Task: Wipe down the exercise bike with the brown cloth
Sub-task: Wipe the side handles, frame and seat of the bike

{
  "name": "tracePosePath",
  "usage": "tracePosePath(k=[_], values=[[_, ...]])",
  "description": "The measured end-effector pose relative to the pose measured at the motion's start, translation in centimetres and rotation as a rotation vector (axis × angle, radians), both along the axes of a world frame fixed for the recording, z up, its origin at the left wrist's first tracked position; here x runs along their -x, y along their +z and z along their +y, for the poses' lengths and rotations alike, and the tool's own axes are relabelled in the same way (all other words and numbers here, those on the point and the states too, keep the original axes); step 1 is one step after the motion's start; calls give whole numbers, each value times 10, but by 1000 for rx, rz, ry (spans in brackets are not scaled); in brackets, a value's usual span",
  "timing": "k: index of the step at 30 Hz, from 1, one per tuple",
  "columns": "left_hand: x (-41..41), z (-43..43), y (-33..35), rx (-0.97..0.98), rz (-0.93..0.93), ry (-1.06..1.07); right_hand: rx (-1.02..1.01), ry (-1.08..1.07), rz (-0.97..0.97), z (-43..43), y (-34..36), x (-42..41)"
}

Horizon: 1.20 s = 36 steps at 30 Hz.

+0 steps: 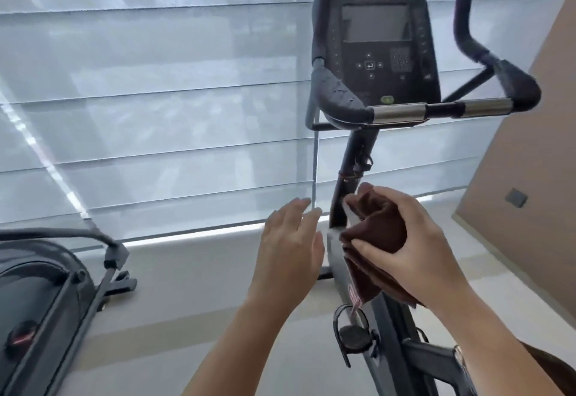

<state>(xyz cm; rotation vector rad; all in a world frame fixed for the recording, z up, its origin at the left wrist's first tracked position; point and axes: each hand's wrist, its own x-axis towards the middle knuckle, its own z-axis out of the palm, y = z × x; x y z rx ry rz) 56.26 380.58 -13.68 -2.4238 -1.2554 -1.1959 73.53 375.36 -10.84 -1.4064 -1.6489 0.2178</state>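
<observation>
The exercise bike [355, 159] stands in front of me, right of centre, with a dark console [375, 40] and black handlebars [467, 109] at the top. My right hand [411, 240] grips the brown cloth [377, 227] and presses it against the bike's upright post just above the grey frame cover. A fold of the cloth hangs down along the frame. My left hand [291, 249] hovers to the left of the post with fingers spread, holding nothing. A pedal [353, 333] with its strap shows below the cloth.
A treadmill [40, 289] stands at the lower left on the light floor. Pale window blinds [156, 115] fill the background. A wooden wall panel [530, 177] with a small socket rises at the right.
</observation>
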Motion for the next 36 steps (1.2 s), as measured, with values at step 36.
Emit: tracePosePath(k=[36], values=[[-69,367,59,-162,-93,-414,-46,-249,-477,313,80,-67]])
